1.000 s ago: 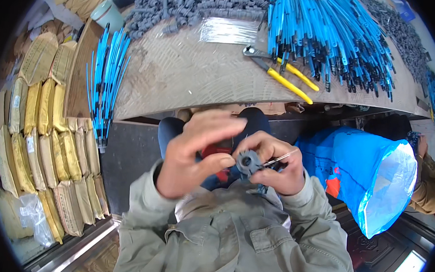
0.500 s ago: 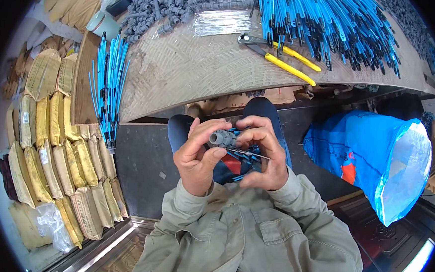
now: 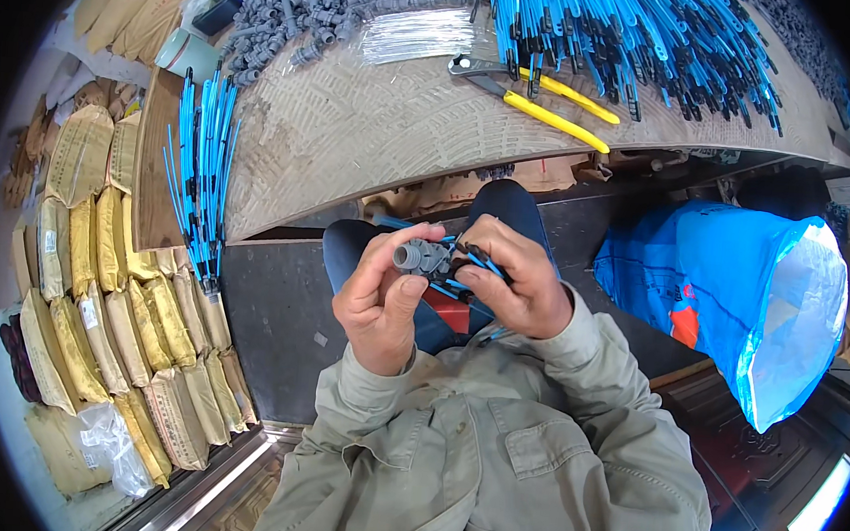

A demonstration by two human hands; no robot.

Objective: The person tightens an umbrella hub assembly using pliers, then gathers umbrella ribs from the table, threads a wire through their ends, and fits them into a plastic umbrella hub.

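Observation:
Above my lap, my left hand (image 3: 378, 311) is closed around a grey plastic pipe fitting (image 3: 423, 257), its round threaded end facing left between thumb and fingers. At the fitting's other end, my right hand (image 3: 523, 279) pinches the black ends of thin blue rods (image 3: 486, 259) against it. Whether the rods join the fitting cannot be made out behind the fingers. More blue rods and a red object (image 3: 449, 312) show below my hands, over my lap.
On the bench (image 3: 355, 130) lie yellow-handled pliers (image 3: 558, 124), silver wires (image 3: 420, 34), grey fittings (image 3: 294, 14) and a heap of blue rods (image 3: 643, 45). A rod bundle (image 3: 200, 164) rests at its left edge. A blue sack (image 3: 678, 271) stands right; packets (image 3: 113, 276) are stacked left.
My right hand, earlier with fingers spread and a thin wire-like strip at its fingertips, has closed on the black rod ends beside the fitting. The left still holds the fitting, slightly more leftward.

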